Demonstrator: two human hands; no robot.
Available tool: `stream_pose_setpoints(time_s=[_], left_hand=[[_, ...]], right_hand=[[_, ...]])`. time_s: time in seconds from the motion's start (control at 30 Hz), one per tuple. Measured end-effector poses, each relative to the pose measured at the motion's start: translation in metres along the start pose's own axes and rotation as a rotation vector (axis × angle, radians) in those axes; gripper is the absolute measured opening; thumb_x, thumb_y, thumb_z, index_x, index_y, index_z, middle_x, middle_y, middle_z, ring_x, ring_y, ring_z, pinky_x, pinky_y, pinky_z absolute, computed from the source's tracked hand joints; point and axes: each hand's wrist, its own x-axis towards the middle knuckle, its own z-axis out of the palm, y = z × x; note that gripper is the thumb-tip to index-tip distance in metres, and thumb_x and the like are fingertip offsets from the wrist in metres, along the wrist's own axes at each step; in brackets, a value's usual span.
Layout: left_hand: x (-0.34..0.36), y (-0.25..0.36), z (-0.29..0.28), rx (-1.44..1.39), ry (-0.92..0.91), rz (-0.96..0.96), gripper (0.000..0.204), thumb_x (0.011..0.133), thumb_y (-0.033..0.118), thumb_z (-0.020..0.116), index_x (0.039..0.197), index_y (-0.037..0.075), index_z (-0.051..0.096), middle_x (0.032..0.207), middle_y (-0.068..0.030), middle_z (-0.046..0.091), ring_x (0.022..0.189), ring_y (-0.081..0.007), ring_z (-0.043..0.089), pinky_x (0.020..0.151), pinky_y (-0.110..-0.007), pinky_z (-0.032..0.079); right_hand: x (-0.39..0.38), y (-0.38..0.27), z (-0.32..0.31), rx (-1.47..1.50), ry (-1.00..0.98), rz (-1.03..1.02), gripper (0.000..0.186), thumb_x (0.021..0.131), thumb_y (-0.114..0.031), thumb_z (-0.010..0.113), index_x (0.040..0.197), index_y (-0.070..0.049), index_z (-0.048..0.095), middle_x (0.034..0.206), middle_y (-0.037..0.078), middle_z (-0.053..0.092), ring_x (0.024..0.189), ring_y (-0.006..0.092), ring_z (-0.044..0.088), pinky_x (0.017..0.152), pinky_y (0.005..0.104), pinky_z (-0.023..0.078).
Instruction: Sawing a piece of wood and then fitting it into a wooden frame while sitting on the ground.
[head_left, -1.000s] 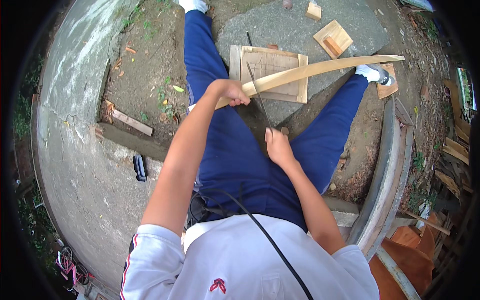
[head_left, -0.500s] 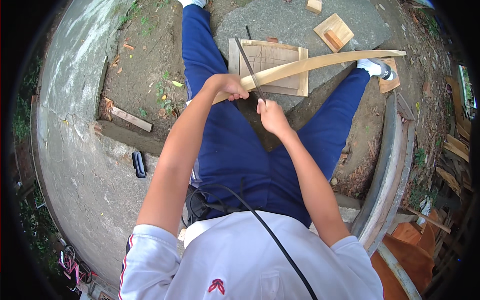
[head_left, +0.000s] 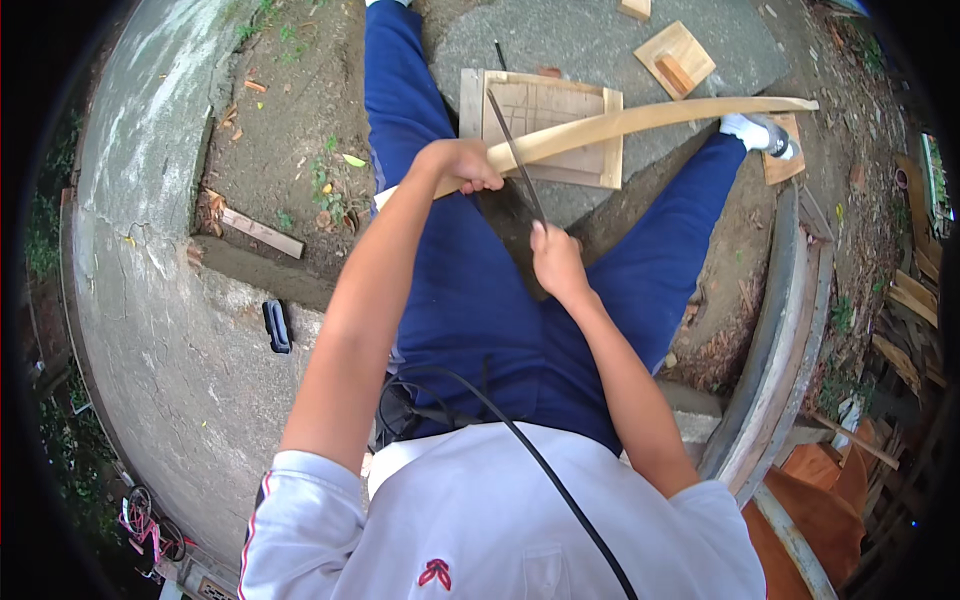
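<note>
Head | left hand (head_left: 466, 165) clenched on 1 wooden strip (head_left: 590, 129) | right hand (head_left: 557, 262) clenched, seemingly on 1 thin rod (head_left: 526, 178)

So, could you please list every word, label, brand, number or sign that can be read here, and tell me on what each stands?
There is no text clear enough to quote.
White shirt: a red emblem, a shape without readable letters.
Grey and white sock: small pale marks, too small to read.
Framed wooden panel: dark lines, no letters I can make out.
</note>
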Motion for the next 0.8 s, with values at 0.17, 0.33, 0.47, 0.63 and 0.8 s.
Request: stream_pose_setpoints(time_s=[0.17, 0.33, 0.47, 0.63, 0.8], left_hand=[[-0.002, 0.003, 0.004, -0.046, 0.015, -0.005, 0.02, 0.082, 0.017, 0.078, 0.074, 0.002, 0.067, 0.067, -0.004, 0.063, 0.056, -0.0151, 0.057, 0.055, -0.034, 0.049], [-0.002, 0.002, 0.005, -0.068, 0.019, 0.006, 0.02, 0.082, 0.016, 0.078, 0.074, 0.001, 0.067, 0.067, -0.0041, 0.063, 0.056, -0.0139, 0.058, 0.053, -0.033, 0.049], [-0.003, 0.0, 0.006, -0.064, -0.005, -0.007, 0.021, 0.082, 0.017, 0.079, 0.074, 0.001, 0.068, 0.069, -0.005, 0.065, 0.057, -0.0152, 0.059, 0.054, -0.034, 0.051], [-0.006, 0.001, 0.008, -0.093, -0.059, 0.019, 0.023, 0.079, 0.019, 0.081, 0.074, 0.0, 0.069, 0.07, -0.0075, 0.069, 0.059, -0.016, 0.063, 0.056, -0.034, 0.053], [-0.01, 0.004, 0.009, 0.026, 0.061, 0.002, 0.026, 0.08, 0.02, 0.082, 0.073, -0.002, 0.07, 0.071, -0.0082, 0.071, 0.06, -0.0166, 0.065, 0.057, -0.035, 0.055]], right_hand=[[-0.001, -0.002, 0.0, -0.093, -0.058, 0.019, 0.039, 0.115, -0.026, 0.047, 0.103, 0.003, 0.069, 0.095, 0.035, 0.071, 0.097, 0.0569, 0.068, 0.087, 0.0644, 0.053], [0.005, -0.01, 0.003, 0.035, -0.002, -0.056, 0.039, 0.114, -0.023, 0.048, 0.096, 0.005, 0.068, 0.091, 0.034, 0.069, 0.091, 0.0568, 0.067, 0.082, 0.063, 0.052], [0.004, -0.014, 0.004, -0.002, 0.033, -0.026, 0.038, 0.114, -0.023, 0.048, 0.097, 0.004, 0.068, 0.093, 0.035, 0.069, 0.093, 0.0561, 0.067, 0.083, 0.0624, 0.052], [0.007, -0.017, -0.001, 0.07, 0.101, -0.145, 0.038, 0.114, -0.023, 0.049, 0.093, 0.004, 0.067, 0.089, 0.032, 0.069, 0.091, 0.0539, 0.068, 0.081, 0.0625, 0.052], [0.007, -0.02, 0.0, -0.062, -0.031, 0.082, 0.036, 0.114, -0.02, 0.048, 0.095, 0.004, 0.067, 0.09, 0.034, 0.07, 0.092, 0.0556, 0.067, 0.082, 0.0619, 0.052]])
